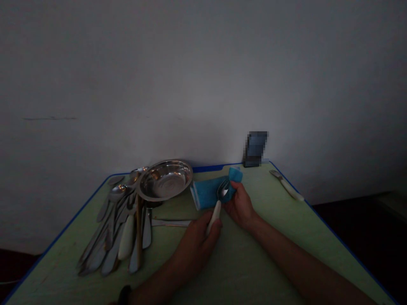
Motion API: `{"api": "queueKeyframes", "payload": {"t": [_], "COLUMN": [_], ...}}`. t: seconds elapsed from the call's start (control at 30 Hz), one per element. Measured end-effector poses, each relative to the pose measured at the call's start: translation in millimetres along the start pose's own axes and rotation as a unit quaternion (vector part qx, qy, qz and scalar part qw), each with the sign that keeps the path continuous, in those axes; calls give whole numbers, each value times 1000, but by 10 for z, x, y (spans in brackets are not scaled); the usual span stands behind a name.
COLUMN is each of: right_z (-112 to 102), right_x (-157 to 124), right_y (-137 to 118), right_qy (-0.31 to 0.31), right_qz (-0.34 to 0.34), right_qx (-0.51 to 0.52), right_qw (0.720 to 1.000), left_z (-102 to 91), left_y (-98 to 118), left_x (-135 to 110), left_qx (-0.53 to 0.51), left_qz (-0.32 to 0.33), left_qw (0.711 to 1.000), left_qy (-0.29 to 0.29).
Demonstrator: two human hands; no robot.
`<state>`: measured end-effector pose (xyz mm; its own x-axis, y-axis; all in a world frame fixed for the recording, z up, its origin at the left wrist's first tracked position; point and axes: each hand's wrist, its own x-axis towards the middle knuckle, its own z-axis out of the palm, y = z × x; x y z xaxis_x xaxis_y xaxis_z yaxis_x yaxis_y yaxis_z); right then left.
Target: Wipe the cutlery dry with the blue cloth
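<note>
My left hand (197, 241) is closed round the white handle of a fork (218, 202), whose metal tines point away from me. The tines lie against a blue cloth (208, 191) spread on the green table (254, 262). My right hand (241, 206) pinches the right end of that cloth and wraps it round the fork's head. Both hands meet near the middle of the table, just right of a steel bowl (165, 180).
A pile of several spoons and other cutlery (117, 228) lies at the left, partly under the bowl. One knife (171, 222) lies beside it. Another white-handled utensil (287, 185) rests at the far right edge. A dark blurred object (256, 149) stands against the wall.
</note>
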<state>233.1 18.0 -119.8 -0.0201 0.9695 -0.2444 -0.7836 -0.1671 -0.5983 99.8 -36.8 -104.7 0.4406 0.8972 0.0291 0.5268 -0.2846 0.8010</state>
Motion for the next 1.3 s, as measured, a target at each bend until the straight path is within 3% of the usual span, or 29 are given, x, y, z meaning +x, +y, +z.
{"api": "queueKeyframes", "payload": {"t": [0.23,0.57,0.7,0.9,1.3], "right_z": [-46,-91,-157,-279,-170], "right_x": [55,24,37,98,6], "right_y": [48,87,123,159,67], "right_qy": [21,-27,-25,10,50], "right_qz": [-24,-42,-85,-117,-144], "right_qx": [-48,-162,-207,-229,-294], "right_qw": [998,985,974,966,944], "left_z": [13,54,19,-63,-46], "left_y": [-11,-40,-27,19,-26], "left_x": [-25,-3,1,-1,0], "left_qx": [236,292,280,177,133], "left_qz": [-33,-14,-13,-40,-42], "left_qw": [971,956,960,983,990], "left_qy": [-28,-23,-30,-5,5]}}
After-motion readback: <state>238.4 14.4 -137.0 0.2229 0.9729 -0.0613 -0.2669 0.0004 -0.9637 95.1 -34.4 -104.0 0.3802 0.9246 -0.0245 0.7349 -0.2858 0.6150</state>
